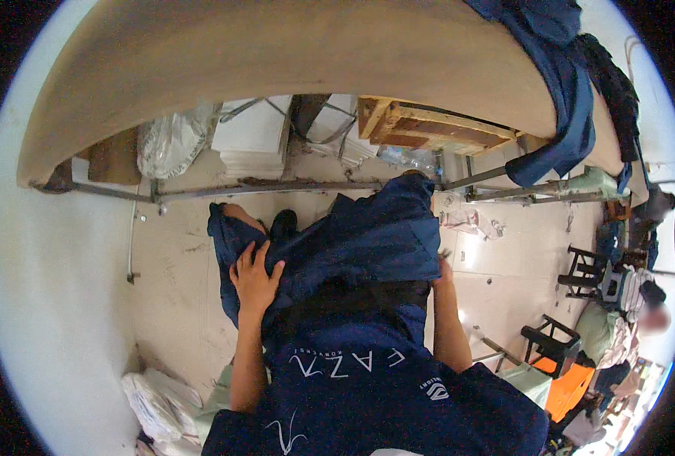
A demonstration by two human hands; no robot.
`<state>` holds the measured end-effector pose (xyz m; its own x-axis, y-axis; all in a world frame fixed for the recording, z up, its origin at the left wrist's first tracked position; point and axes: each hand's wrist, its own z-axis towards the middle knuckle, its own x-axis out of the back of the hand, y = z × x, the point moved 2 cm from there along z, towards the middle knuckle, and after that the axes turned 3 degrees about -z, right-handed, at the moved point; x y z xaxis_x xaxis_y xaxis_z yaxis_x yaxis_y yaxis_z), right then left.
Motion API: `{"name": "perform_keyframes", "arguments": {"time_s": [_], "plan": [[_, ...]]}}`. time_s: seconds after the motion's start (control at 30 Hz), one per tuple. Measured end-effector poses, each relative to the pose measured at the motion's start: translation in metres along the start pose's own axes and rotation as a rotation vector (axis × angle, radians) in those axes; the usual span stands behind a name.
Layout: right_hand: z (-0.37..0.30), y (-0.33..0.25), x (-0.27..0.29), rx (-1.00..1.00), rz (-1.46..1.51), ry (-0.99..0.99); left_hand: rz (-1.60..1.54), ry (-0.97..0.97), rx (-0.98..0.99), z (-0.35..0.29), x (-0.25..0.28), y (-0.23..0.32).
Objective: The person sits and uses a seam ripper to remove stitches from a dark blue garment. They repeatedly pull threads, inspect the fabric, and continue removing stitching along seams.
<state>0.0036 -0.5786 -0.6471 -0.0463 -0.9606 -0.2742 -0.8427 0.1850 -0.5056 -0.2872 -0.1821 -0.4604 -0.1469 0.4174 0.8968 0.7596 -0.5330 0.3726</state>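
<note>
Navy cloth garment [352,239] under spread left hand [257,278]; right hand [443,273] at its edge, grip unclear; clear plastic bag [172,143] beyond left hand, contents indistinct.

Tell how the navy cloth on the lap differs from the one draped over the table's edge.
The lap cloth spreads broadly; the draped cloth hangs off the table in a narrower strip. The left hand lies on the lap cloth; no hand touches the draped cloth. Both are navy and creased.

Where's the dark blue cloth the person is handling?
In the head view, the dark blue cloth drapes centrally over the legs, bare left hand on its left part, bare right hand at its right edge.
</note>
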Motion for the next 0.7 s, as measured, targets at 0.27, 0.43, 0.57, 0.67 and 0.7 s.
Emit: {"name": "perform_keyframes", "arguments": {"time_s": [0.27,0.43,0.57,0.67,0.7], "plan": [[-0.157,-0.122,-0.099,0.848,0.046,-0.029,-0.130,-0.057,0.067,0.007,0.026,0.027],[-0.241,-0.061,-0.180,1.135,-1.026,-0.361,-0.829,-0.075,-0.440,0.023,0.077,0.099],[-0.248,-0.022,-0.218,1.108,-1.454,-1.009,-1.795,-0.509,-0.472,0.025,0.075,0.137],[-0.246,-0.015,-0.221,0.956,-1.377,-1.081,-2.255,-0.427,-0.538,0.039,0.078,0.114],[-0.242,-0.017,-0.216,0.929,-1.406,-1.075,-2.302,-0.310,-0.567,0.042,0.080,0.106]]}}
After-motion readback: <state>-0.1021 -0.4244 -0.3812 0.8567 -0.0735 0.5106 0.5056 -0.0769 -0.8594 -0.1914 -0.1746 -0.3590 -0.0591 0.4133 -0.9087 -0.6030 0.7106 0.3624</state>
